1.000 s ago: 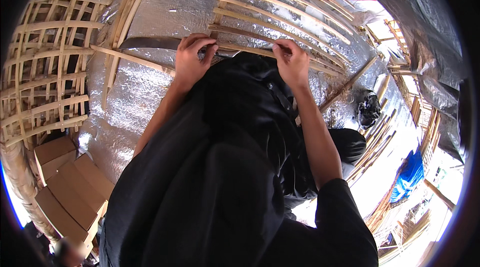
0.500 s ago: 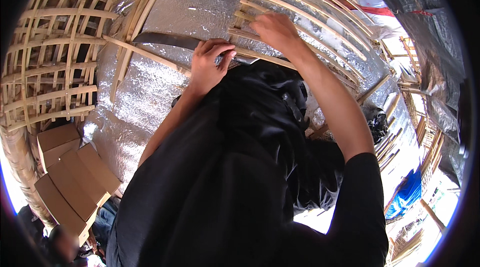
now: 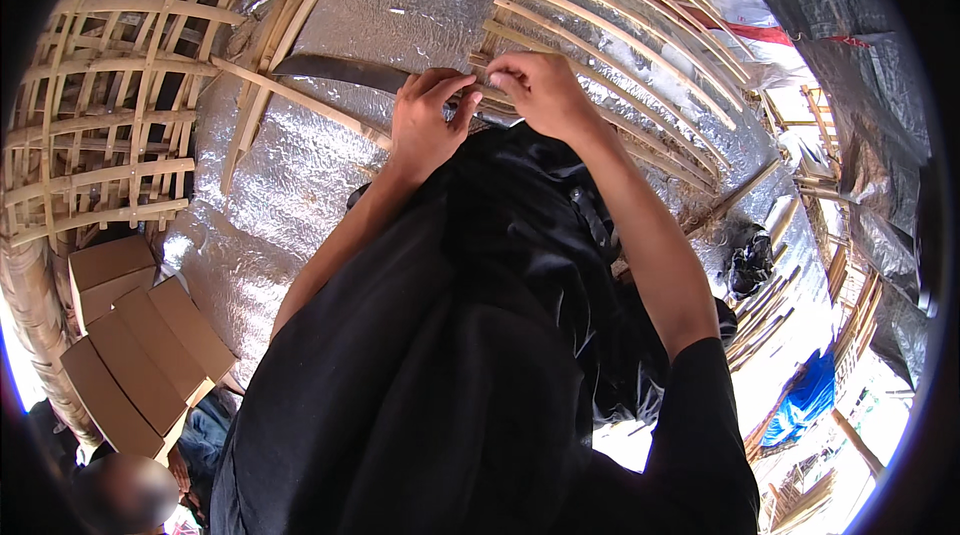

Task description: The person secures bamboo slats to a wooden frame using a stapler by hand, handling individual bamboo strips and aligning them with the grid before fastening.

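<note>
While left hand (image 3: 425,122) half-curls by blade (image 3: 340,71) | right hand (image 3: 545,97) bunched | both grips unclear

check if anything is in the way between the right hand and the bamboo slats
Nothing visible stands between the right hand and the bamboo slats: it is at their left ends. The left hand is close beside it; the dark curved blade lies farther left.

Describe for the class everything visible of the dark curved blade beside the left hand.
The blade is long, dark and gently curved, metal by its look, narrowing toward its left tip. It extends leftward from the left hand, seen against silvery sheeting, its tip appearing near pale bamboo strips. Its right end is hidden behind that hand; whether it is gripped is unclear.
</note>
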{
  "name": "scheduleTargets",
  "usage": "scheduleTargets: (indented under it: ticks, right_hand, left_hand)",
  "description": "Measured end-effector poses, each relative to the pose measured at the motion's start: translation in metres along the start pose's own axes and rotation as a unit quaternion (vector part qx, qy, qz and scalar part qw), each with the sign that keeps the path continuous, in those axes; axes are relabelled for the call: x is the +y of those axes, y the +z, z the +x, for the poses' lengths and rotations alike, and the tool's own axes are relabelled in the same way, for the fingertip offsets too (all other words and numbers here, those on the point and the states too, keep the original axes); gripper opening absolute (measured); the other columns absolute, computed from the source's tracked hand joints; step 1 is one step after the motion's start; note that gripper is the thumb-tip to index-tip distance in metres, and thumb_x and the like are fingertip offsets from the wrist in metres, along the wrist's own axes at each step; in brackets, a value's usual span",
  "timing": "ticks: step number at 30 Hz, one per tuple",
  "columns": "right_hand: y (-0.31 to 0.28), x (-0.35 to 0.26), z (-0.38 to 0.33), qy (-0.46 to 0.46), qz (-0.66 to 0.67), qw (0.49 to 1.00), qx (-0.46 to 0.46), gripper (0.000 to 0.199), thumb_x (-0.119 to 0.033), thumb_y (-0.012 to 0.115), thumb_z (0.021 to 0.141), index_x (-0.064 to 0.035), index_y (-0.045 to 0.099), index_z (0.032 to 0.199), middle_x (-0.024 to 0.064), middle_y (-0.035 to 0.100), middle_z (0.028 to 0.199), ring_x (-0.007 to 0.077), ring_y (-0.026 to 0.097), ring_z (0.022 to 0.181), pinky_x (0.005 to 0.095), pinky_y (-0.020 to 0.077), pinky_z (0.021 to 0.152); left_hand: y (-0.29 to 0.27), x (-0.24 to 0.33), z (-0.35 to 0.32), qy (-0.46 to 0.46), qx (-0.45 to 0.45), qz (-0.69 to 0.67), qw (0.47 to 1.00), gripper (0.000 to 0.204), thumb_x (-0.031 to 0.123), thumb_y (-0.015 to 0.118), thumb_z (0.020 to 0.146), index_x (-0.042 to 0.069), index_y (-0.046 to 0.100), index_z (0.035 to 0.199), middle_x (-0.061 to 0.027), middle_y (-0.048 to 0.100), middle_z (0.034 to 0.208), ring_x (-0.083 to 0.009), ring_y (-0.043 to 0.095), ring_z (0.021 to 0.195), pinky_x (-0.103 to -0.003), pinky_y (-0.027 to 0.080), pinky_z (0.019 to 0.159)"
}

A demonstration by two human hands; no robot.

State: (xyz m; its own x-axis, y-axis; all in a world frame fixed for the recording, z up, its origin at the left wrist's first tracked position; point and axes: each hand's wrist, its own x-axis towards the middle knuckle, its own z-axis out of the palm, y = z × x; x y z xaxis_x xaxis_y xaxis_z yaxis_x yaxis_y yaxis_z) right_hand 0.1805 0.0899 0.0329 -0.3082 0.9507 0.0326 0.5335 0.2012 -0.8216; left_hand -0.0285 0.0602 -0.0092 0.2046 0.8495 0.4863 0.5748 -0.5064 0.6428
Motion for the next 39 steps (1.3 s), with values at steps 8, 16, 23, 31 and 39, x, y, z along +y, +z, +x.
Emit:
scheduleTargets:
  ticks: [8,16,23,31,39]
  right_hand:
    - [0.025,-0.017,-0.005,-0.025,0.001,1.0,0.017,0.019,-0.006,0.066,0.093,-0.0028,0.073,0.11,0.0231,0.073,0.097,0.0428,0.071,0.09,0.05,0.056,0.08]
    - [0.018,-0.037,0.009,-0.081,-0.138,0.985,-0.058,0.02,0.003,0.062,0.089,-0.0014,0.057,0.109,0.0237,0.069,0.082,0.0464,0.068,0.082,0.0531,0.0515,0.067]
    - [0.029,-0.052,0.015,-0.117,-0.228,0.962,-0.095,0.028,0.003,0.064,0.088,-0.004,0.053,0.113,0.0265,0.07,0.079,0.0465,0.071,0.082,0.0545,0.0534,0.065]
    - [0.047,-0.026,-0.019,-0.078,-0.12,0.988,0.065,0.013,-0.007,0.073,0.091,-0.0039,0.064,0.1,0.0169,0.074,0.088,0.0416,0.072,0.082,0.0483,0.0565,0.069]
    - [0.037,-0.028,-0.045,-0.089,-0.052,0.984,0.143,0.009,-0.012,0.069,0.096,-0.0033,0.068,0.099,0.0191,0.072,0.096,0.0409,0.071,0.085,0.0485,0.0574,0.076]
  left_hand:
    - [-0.012,0.002,-0.003,-0.004,0.014,0.048,0.999,0.02,0.012,0.083,0.085,0.007,0.077,0.103,-0.0086,0.075,0.101,-0.0322,0.07,0.085,-0.044,0.054,0.08]
    - [-0.017,0.0,-0.004,-0.012,0.011,0.04,0.999,0.021,0.011,0.083,0.083,0.008,0.077,0.103,-0.0076,0.075,0.102,-0.0329,0.069,0.086,-0.045,0.054,0.08]
    - [-0.015,-0.002,-0.005,-0.036,-0.001,0.003,0.999,0.022,0.007,0.081,0.078,0.009,0.078,0.1,-0.0074,0.074,0.101,-0.0327,0.069,0.092,-0.044,0.053,0.085]
    - [-0.004,0.001,-0.008,-0.047,0.037,-0.032,0.998,0.021,0.002,0.081,0.075,0.003,0.077,0.095,-0.0102,0.075,0.1,-0.0301,0.072,0.086,-0.039,0.058,0.078]
    - [0.001,0.02,-0.006,0.006,0.035,-0.006,0.999,0.018,0.008,0.082,0.075,0.007,0.078,0.093,-0.0067,0.074,0.097,-0.0302,0.069,0.086,-0.043,0.054,0.079]
